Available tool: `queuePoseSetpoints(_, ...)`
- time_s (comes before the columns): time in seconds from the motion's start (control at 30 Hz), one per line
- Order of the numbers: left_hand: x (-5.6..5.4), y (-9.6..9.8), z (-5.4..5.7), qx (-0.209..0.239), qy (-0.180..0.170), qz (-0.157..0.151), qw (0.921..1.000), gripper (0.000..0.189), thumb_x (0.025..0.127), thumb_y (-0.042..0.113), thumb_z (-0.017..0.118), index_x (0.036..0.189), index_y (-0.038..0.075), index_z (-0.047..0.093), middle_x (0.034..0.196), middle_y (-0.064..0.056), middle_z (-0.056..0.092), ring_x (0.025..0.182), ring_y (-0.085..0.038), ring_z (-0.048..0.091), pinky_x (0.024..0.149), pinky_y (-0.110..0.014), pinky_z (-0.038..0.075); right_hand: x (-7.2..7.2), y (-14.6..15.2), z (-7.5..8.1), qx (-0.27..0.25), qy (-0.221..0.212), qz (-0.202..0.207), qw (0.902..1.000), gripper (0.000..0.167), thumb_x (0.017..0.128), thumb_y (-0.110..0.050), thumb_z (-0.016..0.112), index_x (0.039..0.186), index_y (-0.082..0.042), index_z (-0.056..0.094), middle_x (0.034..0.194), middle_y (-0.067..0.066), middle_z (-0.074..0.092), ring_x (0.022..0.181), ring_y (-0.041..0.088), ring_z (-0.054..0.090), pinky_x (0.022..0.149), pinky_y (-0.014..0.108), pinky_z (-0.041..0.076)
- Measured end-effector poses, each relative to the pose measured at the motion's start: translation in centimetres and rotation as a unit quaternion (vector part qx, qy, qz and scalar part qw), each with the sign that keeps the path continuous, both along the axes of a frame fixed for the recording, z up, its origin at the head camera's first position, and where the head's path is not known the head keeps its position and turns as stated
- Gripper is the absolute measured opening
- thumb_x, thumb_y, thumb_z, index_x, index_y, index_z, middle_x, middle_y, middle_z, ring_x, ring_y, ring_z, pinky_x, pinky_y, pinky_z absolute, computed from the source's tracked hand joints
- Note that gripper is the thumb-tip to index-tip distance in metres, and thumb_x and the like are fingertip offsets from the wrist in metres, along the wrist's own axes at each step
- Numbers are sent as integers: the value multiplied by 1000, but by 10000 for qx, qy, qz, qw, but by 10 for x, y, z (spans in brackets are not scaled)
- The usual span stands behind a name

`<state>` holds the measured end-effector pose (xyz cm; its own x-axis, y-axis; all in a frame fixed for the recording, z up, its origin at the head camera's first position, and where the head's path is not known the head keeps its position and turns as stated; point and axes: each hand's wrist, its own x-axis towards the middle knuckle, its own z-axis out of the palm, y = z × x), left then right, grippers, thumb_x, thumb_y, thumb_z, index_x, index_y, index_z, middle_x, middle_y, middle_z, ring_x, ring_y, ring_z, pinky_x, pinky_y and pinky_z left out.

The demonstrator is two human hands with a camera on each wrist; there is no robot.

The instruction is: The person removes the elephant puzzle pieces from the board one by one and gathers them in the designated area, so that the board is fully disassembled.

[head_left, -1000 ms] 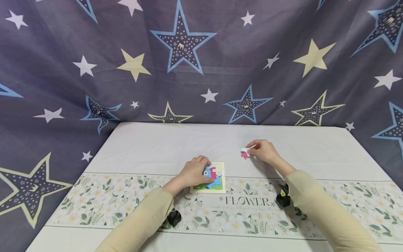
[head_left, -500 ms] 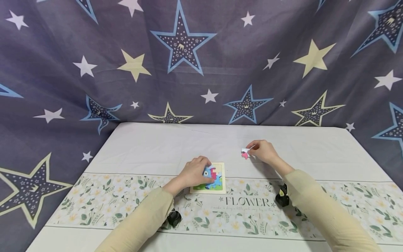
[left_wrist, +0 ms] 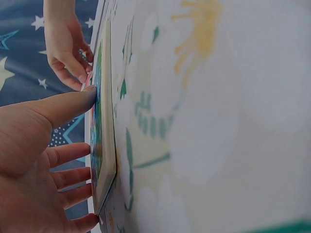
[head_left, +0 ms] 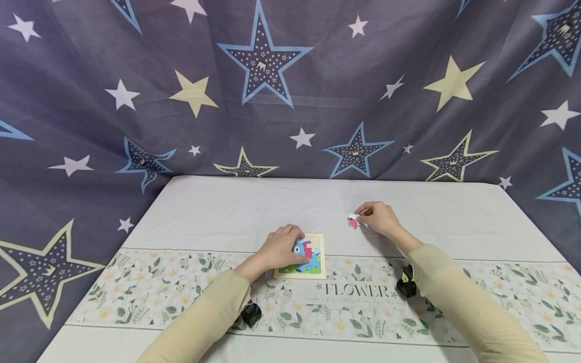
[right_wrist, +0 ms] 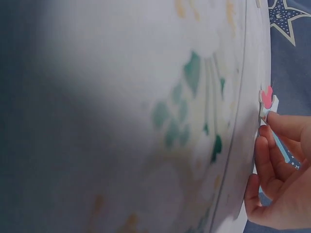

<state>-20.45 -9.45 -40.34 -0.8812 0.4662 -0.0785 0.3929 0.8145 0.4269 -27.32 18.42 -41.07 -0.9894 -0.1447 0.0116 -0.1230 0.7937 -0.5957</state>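
Observation:
In the head view, my left hand [head_left: 280,247] rests on a small square jigsaw puzzle board [head_left: 323,257] with a pale frame and a blue animal picture. The left wrist view has its thumb [left_wrist: 68,104] and extended fingers touching the puzzle's face. Farther back and to the right, my right hand [head_left: 380,218] pinches a pink and white puzzle piece [head_left: 352,222] between thumb and fingertips, at or just above the white cloth. That same piece [right_wrist: 267,97] shows in the right wrist view, partly covered by the fingers.
A white cloth [head_left: 245,206] covers the table, crossed by a printed floral band [head_left: 181,282] lettered FLOWER. Behind and to the left hangs a dark star-patterned curtain [head_left: 317,111]. Black wrist devices [head_left: 251,313] sit under both sleeves.
Almost nothing differs. The right hand still pinches the piece in the same spot, with only a slight shift in its angle, and the left hand stays on the puzzle board.

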Motion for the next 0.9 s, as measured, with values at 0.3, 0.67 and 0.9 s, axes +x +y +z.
queuePoseSetpoints(0.3, 0, 0, 0, -7, 0, 9, 10000, 55, 76, 40, 70, 118, 9, 52, 127, -8, 47, 114, -26, 45, 97, -48, 33, 0, -2, 1, 120, 22, -44, 9999, 15, 82, -15, 64, 94, -9, 70, 84, 8, 67, 73, 21, 55, 63, 29, 39)
queuePoseSetpoints(0.67, 0, 0, 2, 38, -36, 5, 10000, 55, 76, 39, 70, 119, 9, 52, 127, -9, 47, 114, -27, 44, 98, -49, 32, -1, -4, 0, 159, -84, -123, 9998, 14, 82, -15, 64, 93, -9, 70, 80, 6, 65, 69, 20, 53, 60, 28, 36)
queuePoseSetpoints(0.9, 0, -1, 0, 31, 8, -32, 10000, 55, 77, 40, 70, 119, 9, 52, 126, -9, 48, 113, -27, 45, 96, -49, 34, -1, -6, 1, 237, -128, -154, 9995, 12, 82, -16, 65, 90, -10, 71, 79, 6, 64, 68, 19, 51, 60, 27, 36)
